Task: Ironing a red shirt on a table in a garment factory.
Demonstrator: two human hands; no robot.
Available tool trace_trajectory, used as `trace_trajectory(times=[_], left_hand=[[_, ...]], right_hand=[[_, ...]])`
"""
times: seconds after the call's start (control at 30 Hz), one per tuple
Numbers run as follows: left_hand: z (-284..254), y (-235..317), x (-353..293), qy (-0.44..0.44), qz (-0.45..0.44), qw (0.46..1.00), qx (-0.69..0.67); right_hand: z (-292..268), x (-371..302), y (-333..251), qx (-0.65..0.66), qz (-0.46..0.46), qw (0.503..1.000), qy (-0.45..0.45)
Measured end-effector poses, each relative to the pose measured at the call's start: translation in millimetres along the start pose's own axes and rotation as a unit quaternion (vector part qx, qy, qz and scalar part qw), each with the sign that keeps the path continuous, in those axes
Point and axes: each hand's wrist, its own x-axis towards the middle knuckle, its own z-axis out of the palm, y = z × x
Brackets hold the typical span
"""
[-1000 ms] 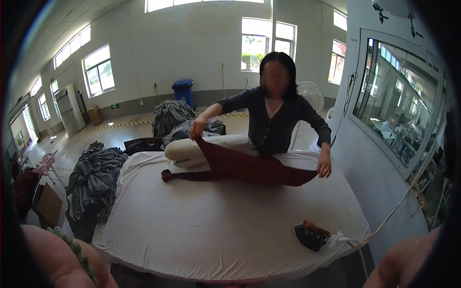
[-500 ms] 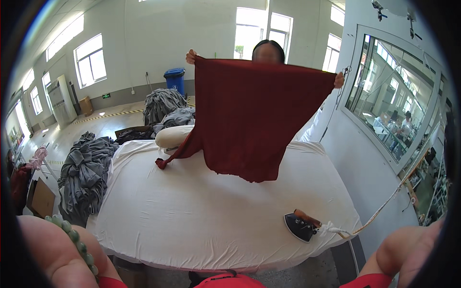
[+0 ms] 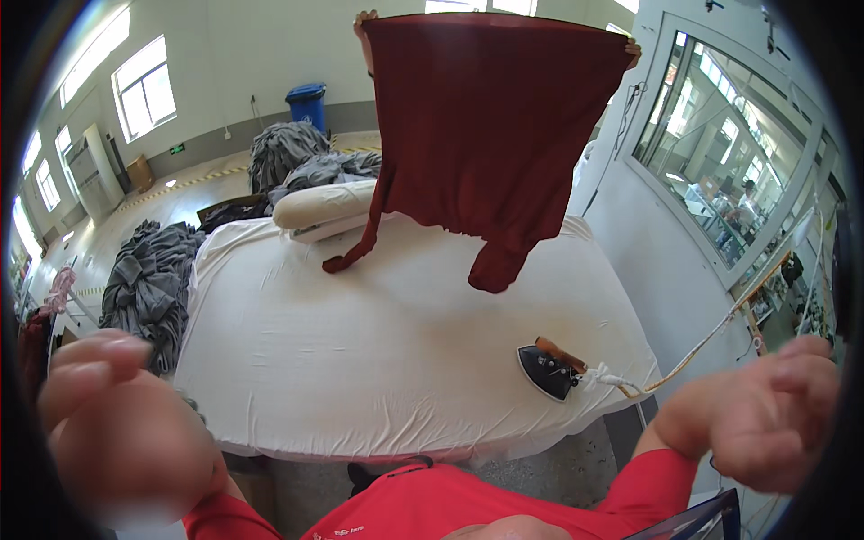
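Close to the lens at lower left, my left hand [image 3: 126,423] is raised and blurred, its fingers bent; whether they grip anything is unclear. My right hand [image 3: 774,414] is raised at lower right, with loosely curled fingers and nothing visible in it. Neither touches the white-covered table [image 3: 270,378]. A black iron [image 3: 546,371] with a wooden handle rests at the table's right, nearest my right hand. Across the table, another person's two hands hold up a dark red knit garment [image 3: 486,117] by its upper corners. One narrow part of it hangs toward the table.
Heaped grey garments [image 3: 153,283] lie left of the table, with another grey pile [image 3: 286,155] behind it. A padded white board [image 3: 324,205] stands on the far left of the table. The iron's cord [image 3: 697,355] runs up toward the window [image 3: 724,135] at right.
My hands have risen further into view. The other person's hands lifted the dark red garment higher, and a lower part of it now droops. The whole scene shifted slightly upward as the view tilted.
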Motion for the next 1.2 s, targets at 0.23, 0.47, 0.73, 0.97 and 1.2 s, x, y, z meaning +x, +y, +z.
trace_trajectory(times=[0.23,0.47,0.73,0.97,1.2], left_hand=[[46,-4,-295,-0.315,-0.557,0.765,0.074],[17,28,-450,-0.588,-0.628,0.433,0.269],[17,29,-462,-0.626,-0.648,0.347,0.260],[26,22,-466,-0.665,-0.616,0.332,0.260],[27,19,-467,-0.667,-0.605,0.345,0.264]], right_hand=[[31,-271,-7,-0.013,0.509,0.765,-0.395],[-49,-505,-50,-0.248,0.489,0.535,-0.643],[-44,-509,-58,-0.236,0.533,0.482,-0.654],[-44,-513,-63,-0.271,0.507,0.511,-0.639],[-41,-515,-64,-0.272,0.522,0.513,-0.625]])
